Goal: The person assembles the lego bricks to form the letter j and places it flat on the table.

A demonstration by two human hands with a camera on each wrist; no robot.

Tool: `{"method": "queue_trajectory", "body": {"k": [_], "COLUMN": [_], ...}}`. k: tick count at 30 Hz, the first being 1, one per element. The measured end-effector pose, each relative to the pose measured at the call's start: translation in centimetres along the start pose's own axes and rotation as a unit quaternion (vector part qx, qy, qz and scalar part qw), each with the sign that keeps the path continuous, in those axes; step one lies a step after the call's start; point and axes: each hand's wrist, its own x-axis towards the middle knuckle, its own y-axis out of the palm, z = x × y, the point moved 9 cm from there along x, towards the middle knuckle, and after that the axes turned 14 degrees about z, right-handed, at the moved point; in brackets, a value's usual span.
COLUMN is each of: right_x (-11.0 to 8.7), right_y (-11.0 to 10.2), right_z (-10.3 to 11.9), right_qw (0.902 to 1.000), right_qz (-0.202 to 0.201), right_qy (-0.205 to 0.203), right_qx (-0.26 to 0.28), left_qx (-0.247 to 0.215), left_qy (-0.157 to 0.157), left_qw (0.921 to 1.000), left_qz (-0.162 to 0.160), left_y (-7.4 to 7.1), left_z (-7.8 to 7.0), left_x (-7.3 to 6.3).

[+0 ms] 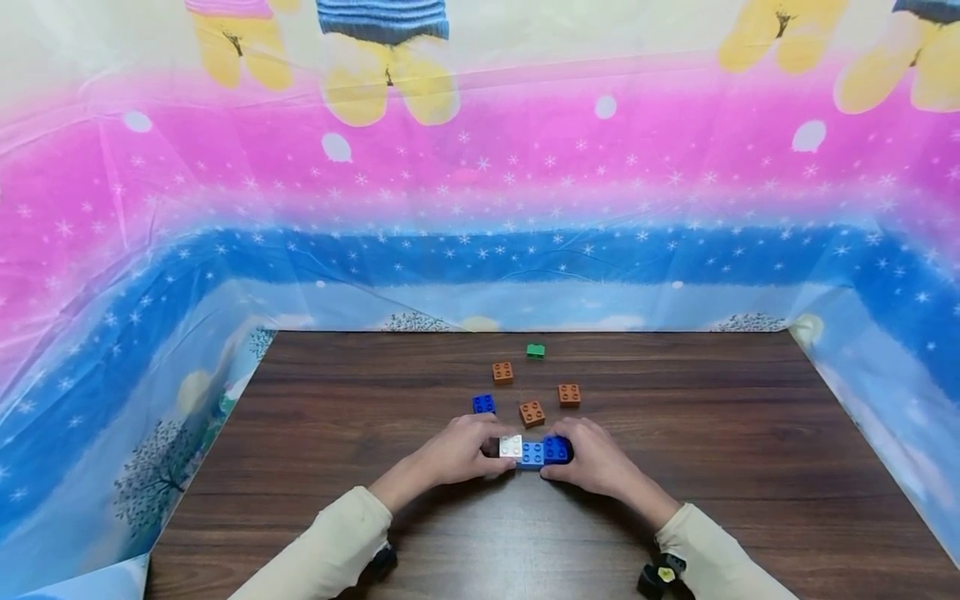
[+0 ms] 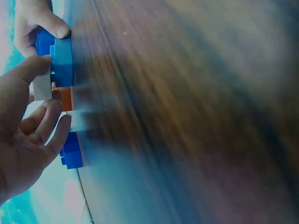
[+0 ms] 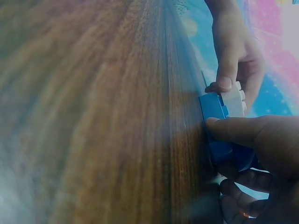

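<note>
Near the middle of the table, my left hand (image 1: 468, 450) pinches a white brick (image 1: 511, 446) between thumb and fingers. It sits at the left end of a lighter blue brick (image 1: 532, 453), raised above it; whether it is pressed fully down I cannot tell. A dark blue brick (image 1: 555, 448) is on the right end of that lighter brick. My right hand (image 1: 596, 457) grips these two blue bricks, its thumb (image 3: 233, 128) along the near side. Blue studs show between the white and dark blue bricks. Fingers partly hide both ends.
Beyond the hands lie a loose blue brick (image 1: 483, 403), three orange bricks (image 1: 532, 413) and, farthest back, a small green brick (image 1: 536, 352). The brown wooden table (image 1: 300, 433) meets a patterned cloth (image 1: 525, 258) at its back and sides.
</note>
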Motion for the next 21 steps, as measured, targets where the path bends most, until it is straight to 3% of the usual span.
{"method": "queue_trajectory", "body": {"k": [13,21], "right_x": [-0.06,-0.05], "right_y": [0.01,0.07], "right_z": [0.1,0.1], "right_qw": [1.0,0.9999], "right_qz": [0.0,-0.001], "right_qy": [-0.001,0.0], "right_qx": [0.008,0.013], "left_qx": [-0.018,-0.021], "left_qy": [-0.015,-0.027], "left_qw": [0.9997,0.9994], "left_qz": [-0.003,-0.002], "left_y": [-0.11,-0.6], "left_z": [0.22,-0.45], "left_x": [-0.03,0.2]}}
